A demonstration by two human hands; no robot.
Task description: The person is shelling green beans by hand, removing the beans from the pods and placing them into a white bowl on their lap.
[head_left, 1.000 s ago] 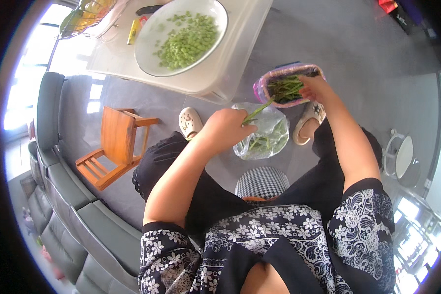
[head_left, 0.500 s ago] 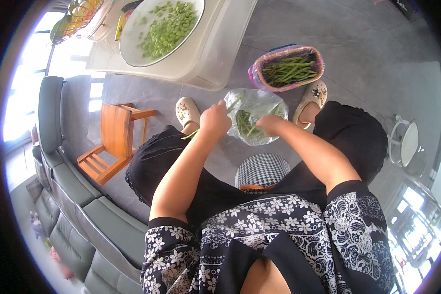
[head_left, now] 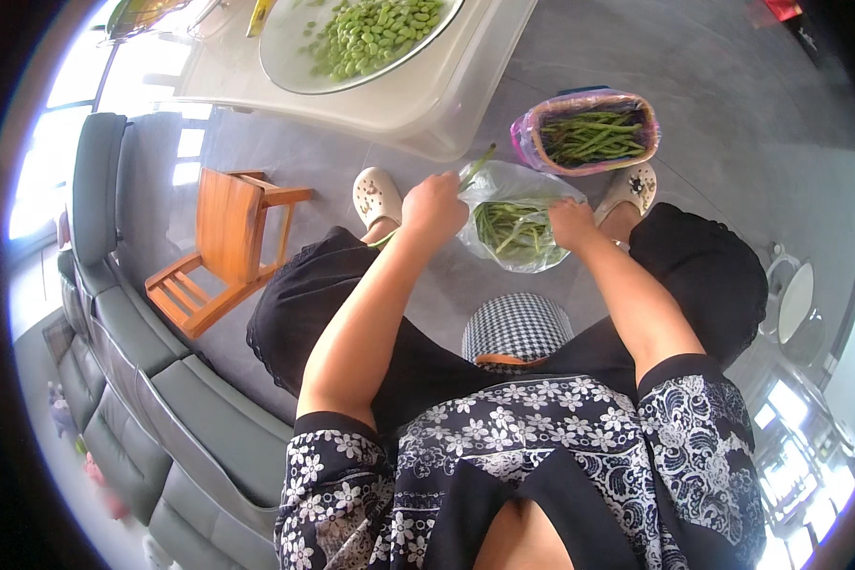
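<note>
A clear plastic bag [head_left: 480,239] hangs between my hands in front of my knees, with cut green bean pieces [head_left: 515,226] inside. My left hand [head_left: 434,211] is closed at the bag's left side around long green beans; one end [head_left: 484,158] sticks up past the fingers and another trails out below the wrist. Whether the left fingers also pinch the bag's edge is hidden. My right hand [head_left: 572,225] is closed on the bag's right rim. Beyond the bag on the floor stands a lined pink basket [head_left: 652,142] full of whole green beans [head_left: 591,138].
A pale table [head_left: 418,133] at the upper left carries a white bowl [head_left: 285,71] of shelled green beans. A wooden chair [head_left: 226,223] stands left, beside a grey sofa [head_left: 209,432]. A houndstooth stool [head_left: 517,326] is between my legs, and a white round-topped item [head_left: 795,302] stands right.
My right hand has gone from over the bag's opening to its right rim, and the bag's contents show more. The left hand still grips the beans. The view has shifted slightly.
</note>
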